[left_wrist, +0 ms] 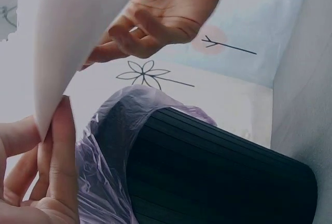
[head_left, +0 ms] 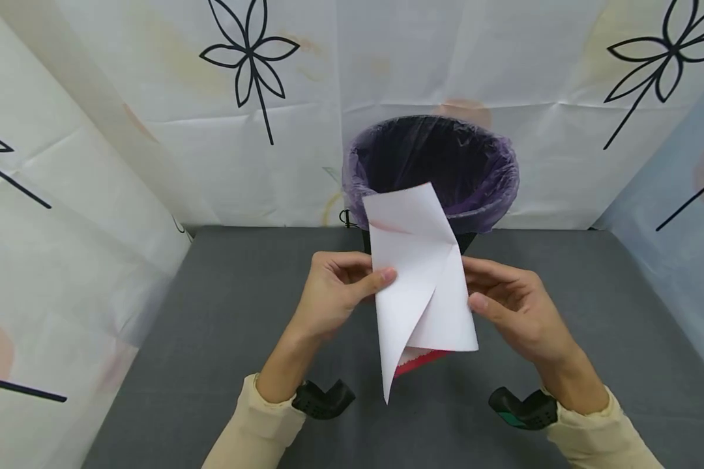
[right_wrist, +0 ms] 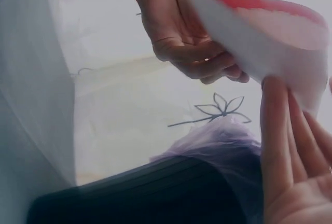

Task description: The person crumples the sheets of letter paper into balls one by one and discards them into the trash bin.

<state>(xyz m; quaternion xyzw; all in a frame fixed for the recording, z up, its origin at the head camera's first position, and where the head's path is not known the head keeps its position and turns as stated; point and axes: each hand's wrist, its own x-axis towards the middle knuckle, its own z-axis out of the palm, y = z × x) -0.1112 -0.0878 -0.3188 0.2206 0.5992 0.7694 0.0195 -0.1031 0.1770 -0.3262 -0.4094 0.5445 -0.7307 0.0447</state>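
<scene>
Both hands hold up a folded sheet of paper point(head_left: 407, 260), white outside, with a red border on its inner face at the lower edge. My left hand point(head_left: 337, 290) pinches its left side, thumb in front and fingers behind. At the right edge, the thumb of my right hand point(head_left: 516, 309) meets the paper while the other fingers reach behind. The right wrist view shows the red-edged inner side point(right_wrist: 290, 16) of the curved sheet. Most of the inner face is hidden in the head view.
A black bin point(left_wrist: 218, 172) with a purple plastic liner point(head_left: 493, 176) stands behind the paper, against the back wall. Dark grey cloth point(head_left: 229, 312) covers the table. White sheets with black flower drawings point(head_left: 249, 52) hang around it.
</scene>
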